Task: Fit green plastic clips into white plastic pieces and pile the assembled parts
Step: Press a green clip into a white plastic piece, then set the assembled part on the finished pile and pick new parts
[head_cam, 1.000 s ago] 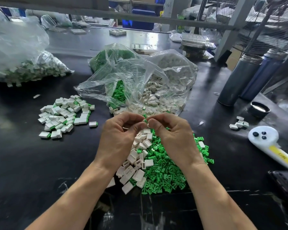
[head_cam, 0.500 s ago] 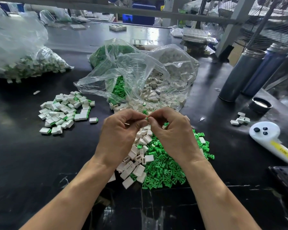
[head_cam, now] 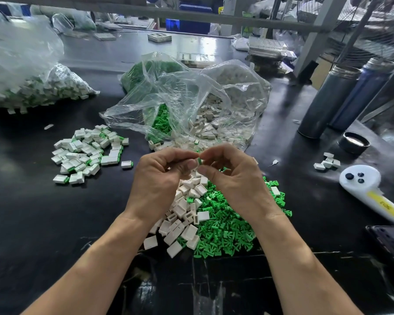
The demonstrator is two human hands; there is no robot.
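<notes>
Clip (head_cam: 199,160) pinched between my right hand (head_cam: 233,178) fingertips and left hand (head_cam: 162,178), above loose heaps. Long axis near upright, slight tilt; which end leads, can't tell. White piece hidden in left fingers, if there. Done pile (head_cam: 89,153) left on table: modest. Loose clips (head_cam: 228,233) and white pieces (head_cam: 182,217) plenty, bags (head_cam: 191,98) fuller. Most work left, I judge.
</notes>
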